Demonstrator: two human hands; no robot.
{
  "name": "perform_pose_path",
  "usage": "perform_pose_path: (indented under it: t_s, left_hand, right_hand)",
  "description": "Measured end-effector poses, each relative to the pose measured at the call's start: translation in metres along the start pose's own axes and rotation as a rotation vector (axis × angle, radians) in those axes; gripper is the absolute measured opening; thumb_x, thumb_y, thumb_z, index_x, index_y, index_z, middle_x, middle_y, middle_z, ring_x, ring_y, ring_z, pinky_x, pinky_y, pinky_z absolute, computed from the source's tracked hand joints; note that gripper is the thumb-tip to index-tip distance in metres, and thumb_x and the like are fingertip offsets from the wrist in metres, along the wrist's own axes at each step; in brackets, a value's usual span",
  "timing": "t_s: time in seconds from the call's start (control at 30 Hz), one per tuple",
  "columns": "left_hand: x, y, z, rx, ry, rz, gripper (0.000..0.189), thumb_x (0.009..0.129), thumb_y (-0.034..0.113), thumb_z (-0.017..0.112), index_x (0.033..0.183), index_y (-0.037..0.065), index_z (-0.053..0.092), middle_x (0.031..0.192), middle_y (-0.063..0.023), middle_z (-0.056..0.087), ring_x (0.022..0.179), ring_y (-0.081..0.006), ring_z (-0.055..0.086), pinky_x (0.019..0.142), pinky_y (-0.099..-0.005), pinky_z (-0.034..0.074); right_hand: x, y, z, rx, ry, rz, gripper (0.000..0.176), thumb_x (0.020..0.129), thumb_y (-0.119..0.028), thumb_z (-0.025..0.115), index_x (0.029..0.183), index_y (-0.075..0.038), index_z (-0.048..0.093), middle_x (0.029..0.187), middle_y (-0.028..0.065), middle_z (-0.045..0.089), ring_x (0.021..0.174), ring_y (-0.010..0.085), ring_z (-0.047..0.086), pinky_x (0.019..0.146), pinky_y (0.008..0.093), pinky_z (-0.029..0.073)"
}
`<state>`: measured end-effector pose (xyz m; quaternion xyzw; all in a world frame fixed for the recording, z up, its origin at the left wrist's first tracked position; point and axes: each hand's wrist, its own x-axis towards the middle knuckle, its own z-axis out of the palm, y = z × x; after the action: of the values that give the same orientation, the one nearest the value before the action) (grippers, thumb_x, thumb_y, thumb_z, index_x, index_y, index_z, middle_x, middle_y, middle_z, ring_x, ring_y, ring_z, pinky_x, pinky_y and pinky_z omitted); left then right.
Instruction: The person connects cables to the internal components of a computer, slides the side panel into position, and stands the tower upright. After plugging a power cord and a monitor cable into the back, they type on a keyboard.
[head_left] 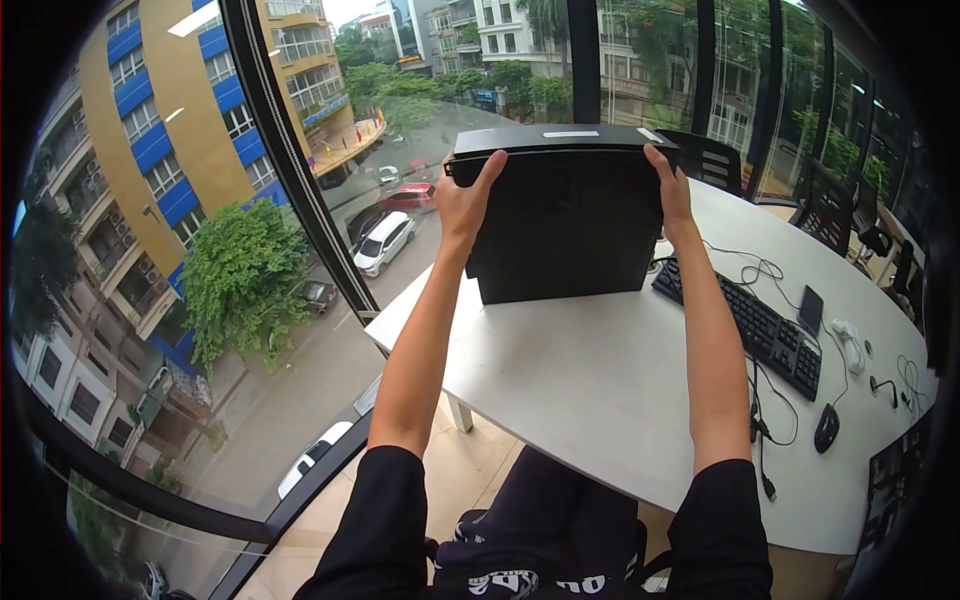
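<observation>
A black box-shaped case (565, 230), which looks like a desktop computer tower, stands upright at the far left part of the white table (590, 370). My left hand (465, 203) grips its upper left corner, thumb on the near face and fingers behind the side. On the upper right corner my right hand (673, 195) holds it the same way, with the thumb at the top edge. Pale labels show on its top. The far side of the case and most of my fingertips are hidden.
Right of my right arm lie a black keyboard (750, 325), a mouse (826, 428), a phone (810, 309), a white object (848, 345) and loose cables (768, 450). Black mesh chairs (826, 215) stand beyond the table. A large window frame (300, 150) borders the left.
</observation>
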<state>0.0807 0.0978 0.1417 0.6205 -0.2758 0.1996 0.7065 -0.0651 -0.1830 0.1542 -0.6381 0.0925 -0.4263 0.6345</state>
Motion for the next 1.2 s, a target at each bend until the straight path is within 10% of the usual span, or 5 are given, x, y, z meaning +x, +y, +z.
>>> perform_pose_path:
  t_s: [0.23,0.77,1.1,1.2]
  left_hand:
    - [0.002,-0.013,0.013,-0.11,0.082,0.066,0.099,0.069,0.053,0.098,0.137,-0.006,0.056,0.126,-0.0227,0.068,0.118,-0.031,0.066,0.101,-0.0394,0.052]
    - [0.01,0.037,-0.045,-0.073,0.113,-0.029,0.105,0.065,0.054,0.099,0.139,-0.005,0.056,0.132,-0.0246,0.065,0.123,-0.0334,0.064,0.106,-0.0409,0.05]
    - [0.012,0.031,-0.112,-0.037,0.178,-0.045,0.104,0.065,0.055,0.098,0.138,-0.007,0.057,0.13,-0.0246,0.067,0.12,-0.0325,0.066,0.104,-0.0404,0.051]
    - [0.017,0.027,-0.127,-0.03,0.186,-0.049,0.104,0.065,0.055,0.098,0.138,-0.007,0.057,0.129,-0.0246,0.068,0.12,-0.0323,0.066,0.104,-0.0402,0.052]
  right_hand:
    - [0.145,0.129,-0.07,-0.164,-0.149,-0.458,0.057,0.117,-0.036,0.031,0.152,0.002,0.054,0.153,0.011,0.06,0.144,0.0227,0.053,0.125,0.0364,0.034]
    - [0.063,0.098,0.261,2.465,-0.798,0.604,0.052,0.112,-0.033,0.04,0.151,-0.001,0.054,0.158,0.0222,0.047,0.143,0.0428,0.044,0.121,0.0637,0.027]
    - [0.053,0.14,0.297,2.738,-1.032,0.714,0.05,0.109,-0.031,0.046,0.15,-0.003,0.054,0.161,0.0291,0.039,0.142,0.0554,0.039,0.119,0.0807,0.023]
    - [0.006,0.104,0.286,2.154,-1.104,0.345,0.063,0.099,-0.044,0.061,0.145,-0.002,0.055,0.152,0.0255,0.047,0.134,0.0518,0.046,0.11,0.0735,0.033]
